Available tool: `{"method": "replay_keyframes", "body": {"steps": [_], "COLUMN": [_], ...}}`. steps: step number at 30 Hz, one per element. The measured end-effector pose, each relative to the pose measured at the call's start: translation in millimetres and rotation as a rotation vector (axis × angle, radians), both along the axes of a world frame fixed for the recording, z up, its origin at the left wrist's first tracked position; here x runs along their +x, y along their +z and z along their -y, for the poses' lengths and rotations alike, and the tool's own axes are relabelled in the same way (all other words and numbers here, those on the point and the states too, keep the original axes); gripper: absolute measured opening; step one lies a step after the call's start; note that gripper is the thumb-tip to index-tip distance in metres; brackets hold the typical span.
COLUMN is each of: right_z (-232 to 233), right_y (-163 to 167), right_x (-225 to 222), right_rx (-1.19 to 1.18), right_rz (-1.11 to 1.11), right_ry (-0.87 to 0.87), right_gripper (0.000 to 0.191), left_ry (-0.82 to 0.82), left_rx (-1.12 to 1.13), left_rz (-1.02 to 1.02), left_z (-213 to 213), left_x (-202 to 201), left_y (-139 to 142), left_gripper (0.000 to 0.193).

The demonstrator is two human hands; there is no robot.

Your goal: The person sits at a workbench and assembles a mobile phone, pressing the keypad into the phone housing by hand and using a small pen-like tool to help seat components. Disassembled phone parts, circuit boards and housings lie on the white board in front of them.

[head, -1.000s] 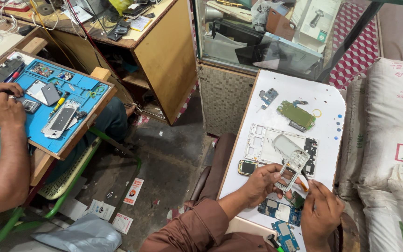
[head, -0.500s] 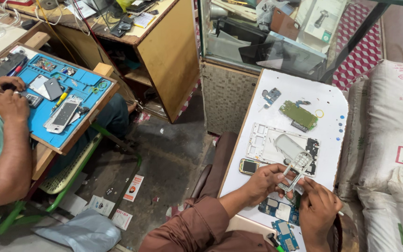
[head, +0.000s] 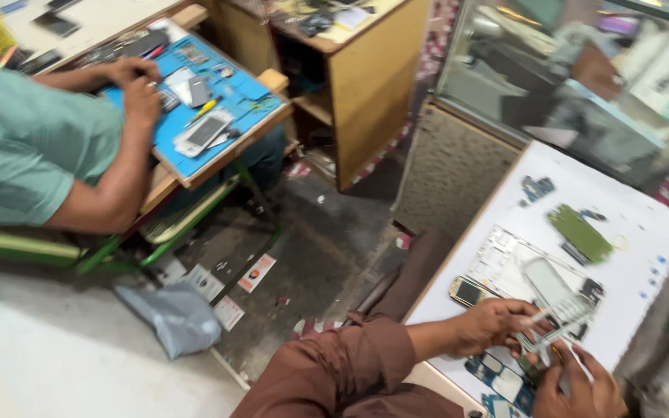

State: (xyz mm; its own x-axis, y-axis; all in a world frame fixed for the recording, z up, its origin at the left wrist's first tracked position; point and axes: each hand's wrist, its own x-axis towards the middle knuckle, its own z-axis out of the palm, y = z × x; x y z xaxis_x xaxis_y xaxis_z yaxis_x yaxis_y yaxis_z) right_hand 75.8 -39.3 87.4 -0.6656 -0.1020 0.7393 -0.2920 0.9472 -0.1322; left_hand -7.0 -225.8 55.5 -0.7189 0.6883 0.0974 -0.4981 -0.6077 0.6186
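Observation:
At the lower right, my left hand (head: 497, 323) and my right hand (head: 578, 385) both grip a small white phone frame (head: 557, 319) over a white board (head: 636, 209). The part looks like a keypad housing, tilted between my fingers. Under my hands lie blue circuit boards (head: 497, 378). Beside my left hand sits a small gold-edged phone part (head: 468, 291). Farther up the board lie a white phone frame (head: 505, 259), a grey cover (head: 547, 279) and a green circuit board (head: 580, 232).
Another person in a green shirt (head: 25, 147) works at a blue mat (head: 218, 101) with phones and tools at upper left. A wooden cabinet (head: 365, 85) and a glass case (head: 582, 85) stand behind. A grey bag (head: 170, 316) and paper scraps lie on the floor.
The view has swung left and down, so the other person fills more of the left side. My hands stay on the white phone frame with only slight shifts.

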Motion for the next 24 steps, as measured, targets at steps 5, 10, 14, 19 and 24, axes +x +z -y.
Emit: {"method": "replay_keyframes", "body": {"steps": [5, 10, 14, 19, 24], "right_z": [-25, -17, -7, 1, -5], "right_y": [-13, -20, -13, -14, -17], "right_x": [-20, -16, -24, -20, -12], "right_rx": [0.016, 0.000, 0.229, 0.021, 0.045], "right_rz": [0.149, 0.244, 0.252, 0.435, 0.478], "right_ry": [0.241, 0.282, 0.463, 0.178, 0.167], "right_gripper": [0.025, 0.020, 0.015, 0.022, 0.022], "left_ry": [-0.022, -0.036, -0.042, -0.052, -0.035], "left_rx": [0.044, 0.100, 0.065, 0.075, 0.074], "left_rz": [0.039, 0.014, 0.004, 0.001, -0.004], "left_z": [-1, -1, -1, 2, 0], "left_x": [-2, -4, -5, -4, -6], "left_y": [-2, -3, 0, 6, 3], "left_gripper": [0.035, 0.035, 0.033, 0.038, 0.038]}}
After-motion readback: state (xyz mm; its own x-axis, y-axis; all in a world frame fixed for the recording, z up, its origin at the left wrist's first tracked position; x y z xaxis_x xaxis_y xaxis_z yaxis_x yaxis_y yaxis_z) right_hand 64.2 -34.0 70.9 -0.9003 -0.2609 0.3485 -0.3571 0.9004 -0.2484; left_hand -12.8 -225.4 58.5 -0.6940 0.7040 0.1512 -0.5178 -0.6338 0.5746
